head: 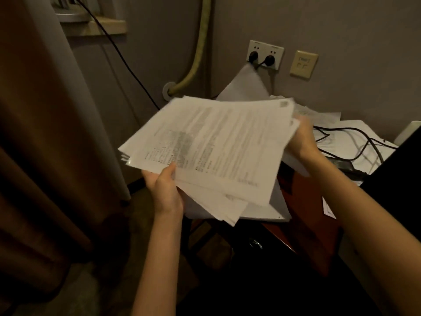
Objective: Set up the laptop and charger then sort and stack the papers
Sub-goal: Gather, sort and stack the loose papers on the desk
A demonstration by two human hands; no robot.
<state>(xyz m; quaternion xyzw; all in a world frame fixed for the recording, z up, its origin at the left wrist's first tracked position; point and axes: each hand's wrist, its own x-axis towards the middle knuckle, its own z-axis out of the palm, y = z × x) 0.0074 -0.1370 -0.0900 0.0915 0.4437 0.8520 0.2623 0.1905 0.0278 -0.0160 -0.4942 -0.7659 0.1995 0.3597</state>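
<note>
Dim desk corner [303, 201], left hand [163, 185], right hand [301, 139] gripping papers [209, 142]

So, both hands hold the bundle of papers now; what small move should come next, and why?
Probably tap the bundle of papers on edge against the table to square it. The sheets are fanned out unevenly, with corners sticking out below the left hand, while the right hand grips the far edge. A bundle this loose would likely not stack neatly.
</note>
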